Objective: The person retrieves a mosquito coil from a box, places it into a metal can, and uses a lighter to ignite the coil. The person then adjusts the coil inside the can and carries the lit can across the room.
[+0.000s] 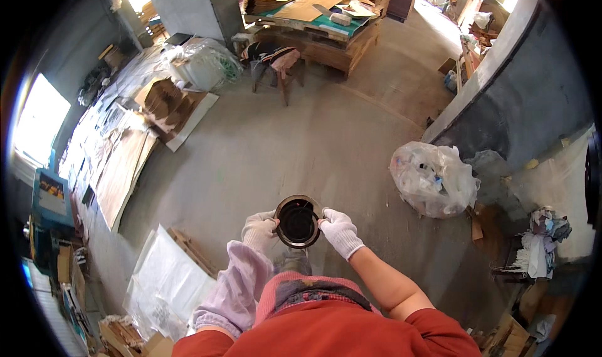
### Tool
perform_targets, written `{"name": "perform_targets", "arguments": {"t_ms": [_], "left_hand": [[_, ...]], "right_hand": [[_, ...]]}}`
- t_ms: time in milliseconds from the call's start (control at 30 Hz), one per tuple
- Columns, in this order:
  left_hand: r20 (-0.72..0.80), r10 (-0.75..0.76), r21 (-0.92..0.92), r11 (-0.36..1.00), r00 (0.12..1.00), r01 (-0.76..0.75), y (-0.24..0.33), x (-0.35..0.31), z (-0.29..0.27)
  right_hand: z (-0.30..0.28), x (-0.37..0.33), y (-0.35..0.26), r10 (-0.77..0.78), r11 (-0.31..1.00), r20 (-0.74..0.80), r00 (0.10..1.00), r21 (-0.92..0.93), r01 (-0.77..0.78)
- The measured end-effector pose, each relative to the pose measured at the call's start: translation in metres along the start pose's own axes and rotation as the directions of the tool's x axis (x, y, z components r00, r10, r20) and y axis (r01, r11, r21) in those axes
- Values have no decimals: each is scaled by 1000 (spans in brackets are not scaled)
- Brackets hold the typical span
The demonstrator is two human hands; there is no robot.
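Note:
A round open container [297, 223] with a dull, brownish metallic rim is held out in front of my waist. Its inside is dark, almost black, and something thin crosses the upper right of the opening; I cannot make out what it is. My left hand [259, 228], in a white knit glove below a pale lilac oversleeve, grips the left side of the rim. On the opposite side my right hand [340, 231], gloved the same way, is closed on the rim with its thumb at the edge. The container's underside is hidden.
A clear bag of plastic scraps [433, 180] sits on the concrete floor [276, 150] to the right. White sheeting [166, 272] lies at near left. Flat cardboard [125, 162] lines the left; a stool [276, 62] and a stacked pallet [320, 28] stand ahead.

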State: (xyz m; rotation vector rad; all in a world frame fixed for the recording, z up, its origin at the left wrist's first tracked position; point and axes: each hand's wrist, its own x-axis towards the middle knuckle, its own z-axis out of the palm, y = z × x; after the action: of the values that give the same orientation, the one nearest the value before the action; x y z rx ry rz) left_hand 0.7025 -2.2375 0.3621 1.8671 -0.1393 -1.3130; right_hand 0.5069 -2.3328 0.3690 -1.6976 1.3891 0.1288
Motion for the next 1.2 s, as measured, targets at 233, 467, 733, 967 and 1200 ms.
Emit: {"name": "perform_targets", "arguments": {"t_ms": [233,467,733,967,1200], "left_hand": [[57,-18,94,996,998,13,124,128,19],[159,57,101,992,986,-73,230,247,58],[114,31,115,992,993,-44,340,357,115],[118,49,48,997,992,-55,399,433,141],[92,-14,35,999,996,11,435,494,141]], "right_hand": [[-52,138,-63,119,991,23,993,61,-120],[-120,266,-100,48,991,-101,994,126,-35],[-214,405,-144,48,991,-55,997,126,-40],[-258,502,-171,47,996,-61,997,78,-42],[-259,576,-197,106,994,-32,994,31,-105]]}}
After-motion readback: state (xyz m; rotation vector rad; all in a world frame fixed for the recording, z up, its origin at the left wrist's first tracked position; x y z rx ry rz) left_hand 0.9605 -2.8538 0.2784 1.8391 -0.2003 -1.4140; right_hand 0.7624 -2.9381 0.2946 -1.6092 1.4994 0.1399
